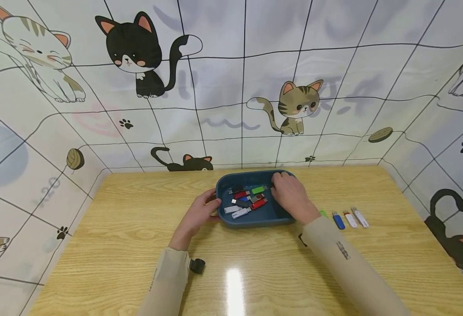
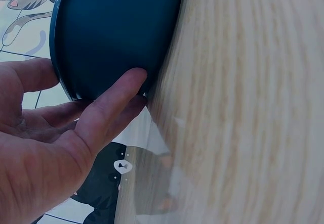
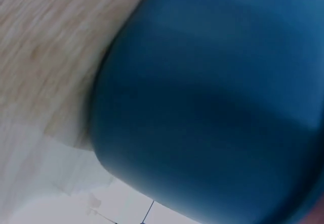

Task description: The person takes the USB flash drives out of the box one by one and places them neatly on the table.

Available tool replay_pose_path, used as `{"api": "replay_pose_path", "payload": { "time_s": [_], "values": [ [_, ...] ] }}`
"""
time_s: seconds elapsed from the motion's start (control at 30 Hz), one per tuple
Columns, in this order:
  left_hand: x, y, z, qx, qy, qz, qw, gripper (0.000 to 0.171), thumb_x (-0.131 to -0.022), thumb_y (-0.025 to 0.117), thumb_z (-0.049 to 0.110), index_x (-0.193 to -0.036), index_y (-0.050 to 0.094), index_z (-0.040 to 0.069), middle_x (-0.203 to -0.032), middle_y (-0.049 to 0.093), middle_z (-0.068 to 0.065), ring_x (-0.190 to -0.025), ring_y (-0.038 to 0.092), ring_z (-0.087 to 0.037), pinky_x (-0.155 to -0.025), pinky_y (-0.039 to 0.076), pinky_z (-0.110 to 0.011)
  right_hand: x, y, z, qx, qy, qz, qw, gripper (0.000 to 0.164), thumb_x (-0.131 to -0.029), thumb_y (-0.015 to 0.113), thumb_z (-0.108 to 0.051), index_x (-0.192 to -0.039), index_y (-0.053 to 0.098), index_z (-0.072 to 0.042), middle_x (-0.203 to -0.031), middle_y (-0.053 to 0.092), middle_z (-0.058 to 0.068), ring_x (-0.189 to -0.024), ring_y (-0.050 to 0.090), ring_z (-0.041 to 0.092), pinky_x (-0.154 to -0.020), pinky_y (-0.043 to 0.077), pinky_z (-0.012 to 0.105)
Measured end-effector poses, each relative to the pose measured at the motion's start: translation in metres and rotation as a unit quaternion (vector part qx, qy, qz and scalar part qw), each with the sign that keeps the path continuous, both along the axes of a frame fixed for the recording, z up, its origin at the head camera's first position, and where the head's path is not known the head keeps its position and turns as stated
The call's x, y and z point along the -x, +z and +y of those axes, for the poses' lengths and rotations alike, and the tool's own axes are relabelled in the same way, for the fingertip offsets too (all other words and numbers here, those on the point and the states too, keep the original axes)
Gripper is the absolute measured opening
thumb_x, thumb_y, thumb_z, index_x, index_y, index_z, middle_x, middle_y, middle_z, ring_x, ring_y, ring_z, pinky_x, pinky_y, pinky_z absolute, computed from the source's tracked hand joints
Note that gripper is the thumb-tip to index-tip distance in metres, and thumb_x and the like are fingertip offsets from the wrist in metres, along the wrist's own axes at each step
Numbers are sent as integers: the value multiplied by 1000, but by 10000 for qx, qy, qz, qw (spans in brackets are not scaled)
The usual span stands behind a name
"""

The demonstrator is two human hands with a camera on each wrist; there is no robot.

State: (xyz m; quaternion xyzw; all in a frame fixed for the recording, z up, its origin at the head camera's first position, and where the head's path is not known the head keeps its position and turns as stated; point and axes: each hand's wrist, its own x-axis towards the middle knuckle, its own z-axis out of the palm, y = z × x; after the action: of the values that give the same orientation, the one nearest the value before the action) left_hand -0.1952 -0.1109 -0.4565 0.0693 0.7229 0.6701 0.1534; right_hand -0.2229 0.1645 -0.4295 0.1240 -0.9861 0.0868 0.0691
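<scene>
**Blue plastic bin (image 1: pixel 261 223) holding USB flash drives (image 1: pixel 259 203), far middle of the table**

Largest in the scene are the white walls (image 1: pixel 223 83), at the far, left and right sides, printed with cartoon cats, paw prints and black grid lines. The wood-grain table (image 1: pixel 136 210) meets the far wall; a bright reflection lies on its near middle.

Two beige sleeves (image 1: pixel 166 281) come in from the near edge. The bin stands on the table near the far wall. Right wrist view: chiefly blurred blue plastic.

The left hand (image 1: pixel 197 212) grips the bin's left end; the left wrist view has its digits spread against the outer wall, one at the rim and others lower down. The right hand (image 1: pixel 291 193) reaches over the bin's right end, fingers bent towards the far side. Its fingertips are hidden; cannot tell whether it grasps anything. A black device (image 1: pixel 197 265) sits beside the left wrist.

Inside the bin, the drives lie loosely grouped at left and middle: red, green, blue, white and dark ones. Right of the bin, on the table, a blue drive (image 1: pixel 338 220), a red-and-white drive (image 1: pixel 350 219) and a whitish drive (image 1: pixel 359 217) lie in a row; a green drive (image 1: pixel 323 213) is partly hidden by the right arm.
</scene>
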Motion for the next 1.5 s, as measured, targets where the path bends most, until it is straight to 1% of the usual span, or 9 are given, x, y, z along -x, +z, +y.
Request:
{"api": "replay_pose_path", "payload": {
  "time_s": [0.17,0.3,0.4,0.53,0.83,1.0,1.17,1.4,1.5],
  "values": [
    [0,-1,0,-45,15,-65,10000,49,-102,44,11,-147,35,-3,-141,44,-24,-113,57,-39,-77,57,-45,-6,8,5,358,-20,-89,9993,29,-89,67,-16,-112,66,1,-99,61,15,-83,59,27,-69,52,42],
    [1,-2,0,-26,44,-57,10000,49,-101,45,11,-147,36,-3,-140,45,-24,-111,58,-38,-76,57,-44,-15,13,10,768,-30,-158,9969,29,-89,67,-18,-113,66,-1,-103,59,14,-83,58,25,-68,51,40],
    [1,-3,-1,-17,56,-45,10000,49,-101,45,11,-147,36,-3,-140,45,-24,-111,58,-38,-76,57,-44,-22,16,15,1035,27,-68,9946,29,-89,67,-17,-113,65,-1,-105,60,14,-88,59,25,-71,52,41],
    [1,-3,-1,-8,63,-37,10000,49,-101,45,12,-147,37,-2,-141,45,-24,-111,58,-38,-76,57,-44,-29,19,20,1247,50,48,9922,29,-89,67,-18,-112,65,-1,-105,60,13,-94,58,26,-76,52,42],
    [0,-3,-1,130,105,-10,9999,48,-101,46,12,-146,38,-2,-140,45,-23,-108,60,-37,-75,57,-44,-39,26,36,1501,-152,-1,9886,29,-89,68,-18,-112,65,-2,-102,60,12,-92,57,26,-74,50,44],
    [1,-3,0,115,112,4,9999,48,-101,46,12,-146,38,-1,-141,46,-22,-108,60,-37,-75,57,-43,-46,31,49,1681,-178,-17,9856,30,-89,67,-19,-113,65,-1,-103,61,14,-92,59,28,-75,50,45],
    [1,-4,0,102,123,-6,9999,48,-101,46,13,-146,39,0,-140,46,-21,-108,60,-36,-75,57,-43,-54,37,62,1783,-344,-58,9834,32,-89,67,-19,-115,64,-1,-102,61,15,-92,58,28,-74,50,46],
    [1,-4,1,137,134,5,9998,49,-101,47,14,-146,38,-1,-140,46,-22,-107,61,-36,-75,57,-43,-65,42,84,1908,-561,138,9799,29,-91,65,-20,-113,64,-1,-97,61,12,-87,59,28,-72,48,45],
    [1,-4,1,190,158,19,9997,49,-100,48,15,-146,39,-1,-140,46,-22,-105,62,-35,-74,58,-43,-70,43,96,1967,-684,166,9779,31,-91,64,-23,-114,63,-1,-97,61,13,-88,60,30,-72,47,47]
  ]
}}
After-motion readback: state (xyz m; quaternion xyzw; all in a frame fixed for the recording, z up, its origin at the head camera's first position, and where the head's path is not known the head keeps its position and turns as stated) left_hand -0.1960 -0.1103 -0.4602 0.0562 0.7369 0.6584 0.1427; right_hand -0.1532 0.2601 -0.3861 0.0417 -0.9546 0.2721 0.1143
